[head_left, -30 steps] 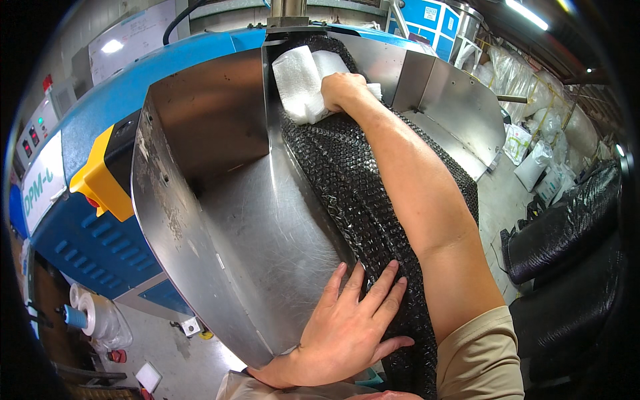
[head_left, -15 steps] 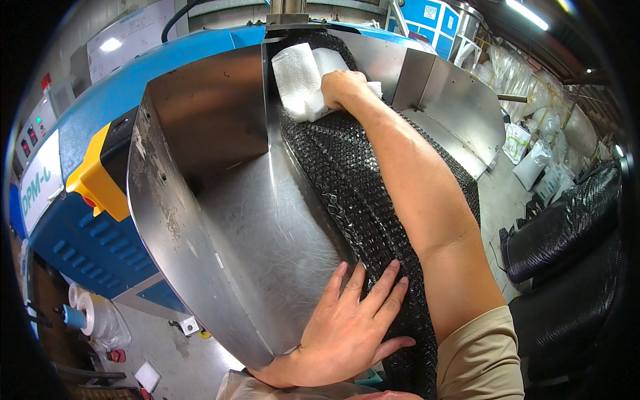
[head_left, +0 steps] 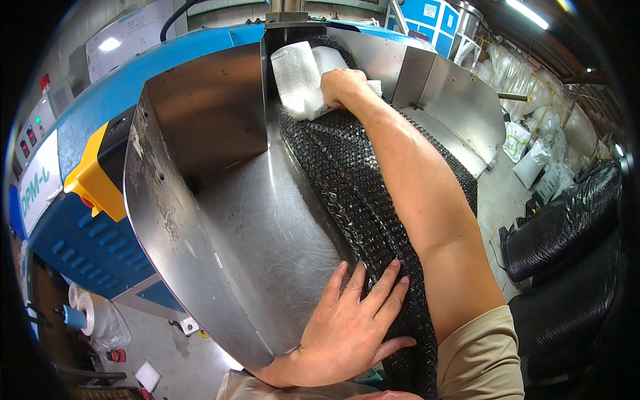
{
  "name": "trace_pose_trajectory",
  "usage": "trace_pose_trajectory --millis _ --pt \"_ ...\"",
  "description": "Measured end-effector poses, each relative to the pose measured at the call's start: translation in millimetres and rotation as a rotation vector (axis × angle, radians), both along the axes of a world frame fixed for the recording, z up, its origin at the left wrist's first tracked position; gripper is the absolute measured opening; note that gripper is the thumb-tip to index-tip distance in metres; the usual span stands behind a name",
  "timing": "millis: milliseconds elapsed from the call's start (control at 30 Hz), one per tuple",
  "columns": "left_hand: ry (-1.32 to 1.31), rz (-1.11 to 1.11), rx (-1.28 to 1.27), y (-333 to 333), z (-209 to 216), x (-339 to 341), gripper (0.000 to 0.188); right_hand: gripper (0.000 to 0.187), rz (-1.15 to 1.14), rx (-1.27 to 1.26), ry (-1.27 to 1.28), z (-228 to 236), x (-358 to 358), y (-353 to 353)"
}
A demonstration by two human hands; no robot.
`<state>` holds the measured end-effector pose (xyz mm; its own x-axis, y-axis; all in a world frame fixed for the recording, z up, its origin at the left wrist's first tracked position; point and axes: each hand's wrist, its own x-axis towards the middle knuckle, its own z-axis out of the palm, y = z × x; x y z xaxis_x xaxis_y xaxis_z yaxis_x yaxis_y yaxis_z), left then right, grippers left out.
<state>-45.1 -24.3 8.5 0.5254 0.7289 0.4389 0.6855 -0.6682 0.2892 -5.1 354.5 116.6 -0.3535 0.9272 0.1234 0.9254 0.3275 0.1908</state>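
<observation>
Across the metal feed tray (head_left: 267, 233) of a blue machine (head_left: 100, 233) lies a long sheet of black bubble wrap (head_left: 360, 180). My left hand (head_left: 350, 327) rests with fingers spread, its fingertips on the tray edge and the near part of the wrap. Stretched toward the machine's mouth, my right hand (head_left: 341, 88) is closed on white foam sheet (head_left: 297, 80), pressing it down onto the far end of the black wrap. Some of the foam is hidden under that fist.
A yellow box with a red button (head_left: 100, 177) juts from the machine's left side. Black rolls (head_left: 567, 233) stand at the right, with clear plastic bags (head_left: 533, 120) beyond. A plastic-covered white roll (head_left: 100, 320) sits at lower left. Raised metal walls (head_left: 173, 193) flank the tray.
Almost nothing differs. Both hands, the white foam and the black wrap keep their places; the view has shifted very slightly.
</observation>
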Motion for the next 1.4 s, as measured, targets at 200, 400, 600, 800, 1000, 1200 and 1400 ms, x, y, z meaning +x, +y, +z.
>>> trace_pose_trajectory --millis 200,400,600,800,1000,1200,1400 --pt "-0.003 0.003 -0.005 -0.8 0.1 0.9 0.081 0.045 -0.006 -0.013 -0.012 1.4 -1.5 -0.5" --pt "-0.015 0.025 0.013 -2.6 -2.6 2.7 0.081 0.046 -0.002 -0.012 -0.009 0.3 -2.4 -2.5" --pt "-0.023 0.099 0.036 -1.7 -4.9 11.0 0.078 0.06 0.107 0.077 -0.045 -25.0 24.4 -5.2" --pt "-0.035 0.121 0.063 -1.0 -10.4 8.6 0.077 0.059 0.096 0.156 0.179 23.6 89.1 -103.5" --pt "-0.061 0.121 0.084 -5.8 -14.3 9.0 0.077 0.054 0.181 0.252 0.395 65.9 197.8 -187.8" --pt "-0.135 0.134 0.082 -9.0 -13.8 10.9 0.075 0.048 0.071 0.088 1.1 53.2 275.2 -285.4" --pt "-0.776 0.258 0.26 -13.8 -9.1 30.8 0.039 0.055 0.23 -0.081 2.014 -17.0 306.1 -354.3"
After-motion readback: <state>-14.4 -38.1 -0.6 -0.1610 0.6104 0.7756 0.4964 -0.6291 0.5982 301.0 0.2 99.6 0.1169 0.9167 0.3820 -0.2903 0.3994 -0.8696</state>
